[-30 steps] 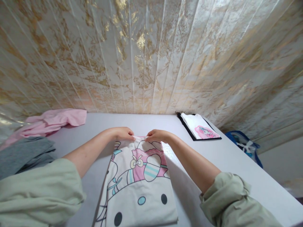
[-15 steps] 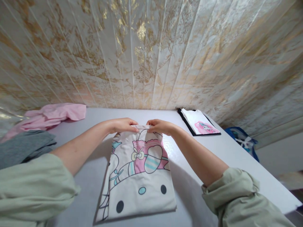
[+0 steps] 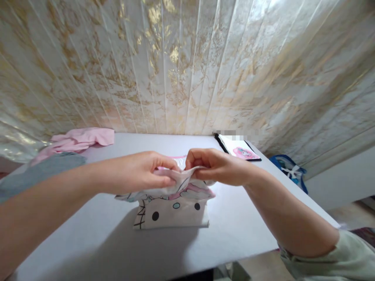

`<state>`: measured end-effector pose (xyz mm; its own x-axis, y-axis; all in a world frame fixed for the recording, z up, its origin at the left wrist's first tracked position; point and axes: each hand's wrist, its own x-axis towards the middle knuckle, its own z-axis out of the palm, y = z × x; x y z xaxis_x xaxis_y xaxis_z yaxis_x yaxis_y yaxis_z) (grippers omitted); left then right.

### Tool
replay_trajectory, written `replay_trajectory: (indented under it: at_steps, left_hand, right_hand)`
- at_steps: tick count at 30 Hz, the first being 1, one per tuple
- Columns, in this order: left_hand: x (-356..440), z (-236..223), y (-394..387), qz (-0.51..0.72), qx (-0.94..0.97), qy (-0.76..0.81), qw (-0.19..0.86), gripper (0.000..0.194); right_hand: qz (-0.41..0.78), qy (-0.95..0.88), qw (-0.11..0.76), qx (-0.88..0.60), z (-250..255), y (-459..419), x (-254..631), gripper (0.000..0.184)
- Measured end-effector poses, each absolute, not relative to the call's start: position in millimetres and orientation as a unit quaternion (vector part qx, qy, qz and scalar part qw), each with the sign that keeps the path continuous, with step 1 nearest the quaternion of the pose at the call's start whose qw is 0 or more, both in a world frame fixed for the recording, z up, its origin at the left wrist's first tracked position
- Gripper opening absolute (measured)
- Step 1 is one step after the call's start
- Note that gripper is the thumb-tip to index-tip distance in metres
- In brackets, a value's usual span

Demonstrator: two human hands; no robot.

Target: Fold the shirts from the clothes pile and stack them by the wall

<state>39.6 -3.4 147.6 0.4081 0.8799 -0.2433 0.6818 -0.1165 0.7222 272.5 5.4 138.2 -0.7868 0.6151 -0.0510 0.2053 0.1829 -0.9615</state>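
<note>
A folded white shirt (image 3: pixel 177 216) with a cartoon print lies in the middle of the white table (image 3: pixel 234 226). Its far part is lifted and bunched above the flat near part, where black dots and a small blue oval show. My left hand (image 3: pixel 143 171) pinches the raised edge from the left between thumb and fingers. From the right, my right hand (image 3: pixel 219 166) grips the same edge close by, fingers curled over the fabric. Pink trim shows behind the hands. My left forearm partly covers the grey cloth at the left.
Crumpled pink cloth (image 3: pixel 83 139) and grey cloth (image 3: pixel 55 166) lie on the table's left. At the far right sits a folded white garment (image 3: pixel 231 143) with a pink print, on something black. A blue bag (image 3: pixel 293 171) is beyond the right edge. A patterned wall (image 3: pixel 175 78) rises behind.
The shirt lay flat before, its far edge held; now that edge is raised and gathered toward me over the near part. The view has shifted, and more of the table's front shows.
</note>
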Motion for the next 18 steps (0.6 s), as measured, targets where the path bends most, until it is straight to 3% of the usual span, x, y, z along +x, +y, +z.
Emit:
replay_trajectory:
  at_steps: [3,6,10,12,15,18]
  left_hand:
    - [37,143,-46,0.025,0.808,0.392,0.440,0.016]
    - [35,135,-79,0.011,0.802,0.378,0.463,0.016]
    - [34,113,-100,-0.007,0.781,0.389,0.488,0.020]
    - [34,100,-102,-0.016,0.771,0.393,0.501,0.020]
    - [36,85,-100,-0.024,0.758,0.395,0.518,0.017]
    - [38,78,-98,-0.023,0.753,0.404,0.519,0.015]
  right_hand:
    - [0.614,-0.727,0.174,-0.255,126,-37,272,0.012]
    - [0.641,-0.711,0.157,-0.242,116,-67,272,0.013]
    - [0.611,-0.757,0.069,-0.223,102,-67,275,0.023]
    - [0.535,-0.802,0.060,-0.258,84,-51,273,0.028]
    - [0.294,-0.853,0.145,-0.405,40,-22,260,0.043]
    - [0.151,-0.862,0.116,-0.470,-8,-4,240,0.059]
